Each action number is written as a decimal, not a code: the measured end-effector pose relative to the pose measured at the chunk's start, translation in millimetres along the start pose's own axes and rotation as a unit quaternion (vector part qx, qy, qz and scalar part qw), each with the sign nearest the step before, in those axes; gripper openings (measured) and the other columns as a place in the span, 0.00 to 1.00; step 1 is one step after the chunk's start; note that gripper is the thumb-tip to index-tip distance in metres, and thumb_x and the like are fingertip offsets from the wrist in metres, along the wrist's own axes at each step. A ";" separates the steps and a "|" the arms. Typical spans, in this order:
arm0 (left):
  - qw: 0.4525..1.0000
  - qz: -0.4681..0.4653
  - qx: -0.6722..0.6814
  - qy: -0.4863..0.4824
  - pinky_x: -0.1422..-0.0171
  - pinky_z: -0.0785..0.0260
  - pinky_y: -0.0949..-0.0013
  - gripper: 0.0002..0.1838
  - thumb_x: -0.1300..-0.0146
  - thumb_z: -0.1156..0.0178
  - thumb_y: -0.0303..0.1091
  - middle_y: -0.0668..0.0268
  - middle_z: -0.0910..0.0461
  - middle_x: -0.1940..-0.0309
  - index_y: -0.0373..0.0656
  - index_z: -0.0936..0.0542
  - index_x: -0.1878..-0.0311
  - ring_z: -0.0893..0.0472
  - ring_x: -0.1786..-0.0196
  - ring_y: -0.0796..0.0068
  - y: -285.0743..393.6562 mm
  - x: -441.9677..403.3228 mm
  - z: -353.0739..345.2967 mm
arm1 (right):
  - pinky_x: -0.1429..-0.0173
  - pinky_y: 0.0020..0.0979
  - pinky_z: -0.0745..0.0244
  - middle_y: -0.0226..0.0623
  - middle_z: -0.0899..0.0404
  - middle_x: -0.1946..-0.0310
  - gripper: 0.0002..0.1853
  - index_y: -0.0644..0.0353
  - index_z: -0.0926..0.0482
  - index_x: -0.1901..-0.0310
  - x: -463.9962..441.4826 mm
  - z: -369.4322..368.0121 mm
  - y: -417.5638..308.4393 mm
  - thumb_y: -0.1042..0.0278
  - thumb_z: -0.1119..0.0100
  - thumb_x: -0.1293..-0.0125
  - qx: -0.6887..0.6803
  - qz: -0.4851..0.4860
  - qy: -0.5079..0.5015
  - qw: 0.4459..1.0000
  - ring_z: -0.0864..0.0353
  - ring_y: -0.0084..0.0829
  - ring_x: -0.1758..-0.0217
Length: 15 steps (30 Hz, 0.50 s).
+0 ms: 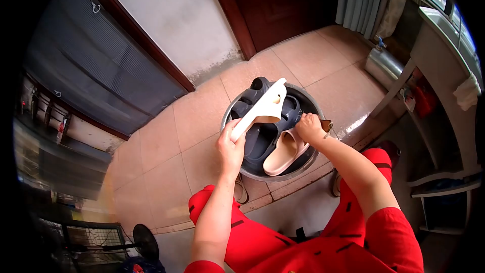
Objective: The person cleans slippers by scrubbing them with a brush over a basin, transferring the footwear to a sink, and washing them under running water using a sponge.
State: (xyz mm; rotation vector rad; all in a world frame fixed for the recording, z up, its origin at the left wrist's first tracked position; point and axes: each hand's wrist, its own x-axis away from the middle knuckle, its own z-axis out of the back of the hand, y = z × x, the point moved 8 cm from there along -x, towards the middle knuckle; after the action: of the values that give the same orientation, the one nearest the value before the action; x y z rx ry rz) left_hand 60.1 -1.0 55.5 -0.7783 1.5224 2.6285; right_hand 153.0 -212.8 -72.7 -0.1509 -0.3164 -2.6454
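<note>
Clasped by its near end in our left hand [231, 146] is a cream slipper [262, 108], which we hold above a round metal basin [268, 177], its far end pointing away from us and to the right. Our fingers wrap around that near end, partly hidden by the hand itself. Our right hand [309, 127] is over the right side of the basin, its fingers curled down at the upper part of a pink slipper [281, 157]; we cannot tell whether they grip anything, since the fingertips are out of sight. Just beside that hand a brown piece [327, 125] shows near the basin's rim, too little of it visible for us to name. The pink slipper lies in the basin with its heel end toward us. Left of it and beyond it we have dark slippers [257, 141], crowded together and partly covered from view by the cream one. The basin stands on pinkish floor tiles [151, 172] in front of our knees, in red trousers [252, 237]. Farther off we see a dark red door [288, 10], a grey curtain [358, 0] and, to the right, a silvery cylinder [384, 68].
</note>
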 end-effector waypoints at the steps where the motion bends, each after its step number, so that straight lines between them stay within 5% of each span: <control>1: 1.000 0.000 -0.002 0.001 0.47 0.27 0.65 0.19 0.45 0.39 0.17 0.55 0.17 0.56 0.38 0.22 0.48 0.17 0.51 0.62 2.1 -0.7 -0.2 | 0.56 0.34 0.22 0.42 0.19 0.61 0.11 0.56 0.14 0.62 -1.2 -0.6 -0.6 0.67 0.45 0.41 -0.001 0.001 0.001 1.000 0.18 0.40 0.54; 7: 0.997 -0.050 -0.058 0.003 0.49 0.26 0.62 0.18 0.45 0.39 0.17 0.54 0.18 0.56 0.38 0.21 0.50 0.18 0.52 0.57 12.0 -4.6 -1.4 | 0.54 0.41 0.21 0.46 0.19 0.60 0.10 0.56 0.15 0.61 20.0 34.9 44.2 0.68 0.46 0.40 -0.121 -0.057 0.003 0.991 0.16 0.44 0.57; 10: 0.997 -0.062 -0.056 0.007 0.50 0.26 0.61 0.17 0.45 0.39 0.18 0.54 0.18 0.58 0.37 0.21 0.50 0.18 0.53 0.54 11.7 -4.3 -2.2 | 0.57 0.43 0.22 0.49 0.21 0.62 0.17 0.54 0.23 0.48 53.2 97.7 72.1 0.66 0.42 0.39 -0.244 -0.084 0.146 0.955 0.18 0.49 0.60; 15: 0.993 -0.079 -0.083 0.007 0.52 0.26 0.60 0.16 0.45 0.39 0.18 0.54 0.18 0.59 0.38 0.21 0.51 0.18 0.55 0.53 17.2 -0.8 -7.9 | 0.58 0.43 0.22 0.47 0.23 0.62 0.23 0.54 0.25 0.41 75.9 142.1 69.0 0.65 0.40 0.39 -0.345 -0.053 0.296 0.889 0.19 0.49 0.63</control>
State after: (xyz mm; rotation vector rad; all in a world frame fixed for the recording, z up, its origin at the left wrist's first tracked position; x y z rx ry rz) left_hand 59.8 -16.3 66.6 -0.8896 1.2003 2.6610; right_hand 125.3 -270.5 90.4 0.4594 0.8413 -2.6256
